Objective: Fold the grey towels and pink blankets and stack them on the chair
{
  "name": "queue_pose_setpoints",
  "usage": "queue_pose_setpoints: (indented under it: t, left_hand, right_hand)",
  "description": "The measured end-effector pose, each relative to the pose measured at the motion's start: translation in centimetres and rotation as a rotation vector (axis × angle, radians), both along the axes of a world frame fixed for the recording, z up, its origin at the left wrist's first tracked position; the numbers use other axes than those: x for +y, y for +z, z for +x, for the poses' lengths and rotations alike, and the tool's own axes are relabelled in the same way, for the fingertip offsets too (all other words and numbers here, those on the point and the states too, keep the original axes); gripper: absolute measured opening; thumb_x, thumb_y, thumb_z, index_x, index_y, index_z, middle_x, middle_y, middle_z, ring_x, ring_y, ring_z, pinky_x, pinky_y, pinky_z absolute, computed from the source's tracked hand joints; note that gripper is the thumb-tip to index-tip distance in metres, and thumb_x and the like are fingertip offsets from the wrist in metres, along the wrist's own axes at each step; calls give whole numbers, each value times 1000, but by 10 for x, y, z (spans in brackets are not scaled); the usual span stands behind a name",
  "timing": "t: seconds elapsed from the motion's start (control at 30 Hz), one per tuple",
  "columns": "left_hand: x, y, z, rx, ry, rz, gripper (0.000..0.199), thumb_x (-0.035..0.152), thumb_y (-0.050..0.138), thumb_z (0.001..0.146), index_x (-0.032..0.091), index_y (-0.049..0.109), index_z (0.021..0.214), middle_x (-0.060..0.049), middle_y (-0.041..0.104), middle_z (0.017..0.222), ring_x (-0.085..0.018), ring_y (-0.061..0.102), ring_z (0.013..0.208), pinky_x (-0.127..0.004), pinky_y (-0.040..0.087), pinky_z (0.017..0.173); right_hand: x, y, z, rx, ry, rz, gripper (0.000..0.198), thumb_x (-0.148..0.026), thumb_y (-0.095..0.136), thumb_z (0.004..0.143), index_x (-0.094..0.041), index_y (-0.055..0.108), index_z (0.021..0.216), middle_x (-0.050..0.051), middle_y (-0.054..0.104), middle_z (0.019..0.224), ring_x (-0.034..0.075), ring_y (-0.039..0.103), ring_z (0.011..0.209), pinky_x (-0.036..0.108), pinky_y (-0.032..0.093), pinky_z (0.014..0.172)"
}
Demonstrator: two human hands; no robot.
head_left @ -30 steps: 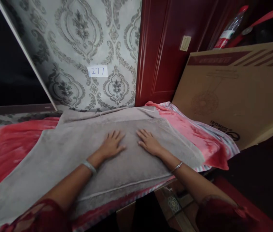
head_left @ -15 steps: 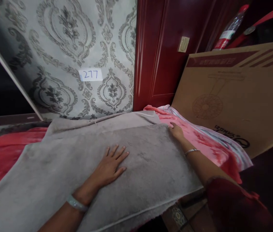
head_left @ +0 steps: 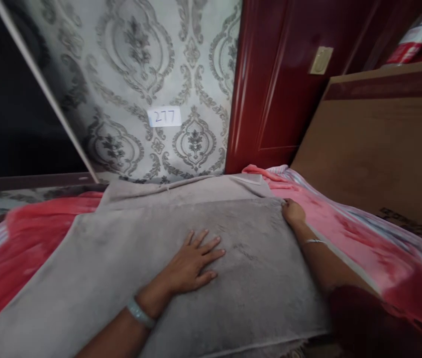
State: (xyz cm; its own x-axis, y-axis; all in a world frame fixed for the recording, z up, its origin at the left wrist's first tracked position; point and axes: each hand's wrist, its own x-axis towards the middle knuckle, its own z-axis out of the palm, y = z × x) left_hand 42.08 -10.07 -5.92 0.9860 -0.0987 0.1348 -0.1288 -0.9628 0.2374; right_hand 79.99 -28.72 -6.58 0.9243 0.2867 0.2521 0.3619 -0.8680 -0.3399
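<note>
A large grey plush cloth [head_left: 248, 293] lies folded over on itself in front of me, its upper layer's far edge just short of the lower layer behind. My left hand [head_left: 190, 261] rests flat on the middle of it, palm down with fingers spread. At the far right corner, my right hand [head_left: 293, 213] has its fingers curled around the cloth's edge; the fingertips are partly hidden. Beneath the grey cloth a red and pink blanket [head_left: 330, 214] shows on both sides.
A patterned wall with a paper label [head_left: 164, 116] rises behind, beside a dark red door panel [head_left: 266, 74]. A large cardboard box [head_left: 382, 134] leans at right, with a bottle [head_left: 412, 42] above it. A dark screen [head_left: 20, 109] stands at left.
The view has turned left, so everything sits farther right. My right hand's fingers have closed on the cloth's corner, where they were more extended before. My left hand stays flat.
</note>
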Motion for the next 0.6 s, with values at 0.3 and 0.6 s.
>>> queue_pose_setpoints:
  t: [0.3,0.6]
  left_hand:
    - [-7,-3,-2,-110,564,26,68,53,45,96,17,40,154,-20,33,163,-37,26,152,-63,15,122]
    - [49,10,-87,107,861,124,74,67,37,94,26,39,155,-11,32,165,-39,23,152,-66,15,120]
  right_hand:
    - [38,-29,-125,-254,688,-152,62,-56,30,98,-30,44,152,9,42,158,36,39,143,68,35,109]
    - [35,-61,-125,-228,721,-164,68,-61,24,95,-29,46,151,9,43,158,37,39,144,71,37,107]
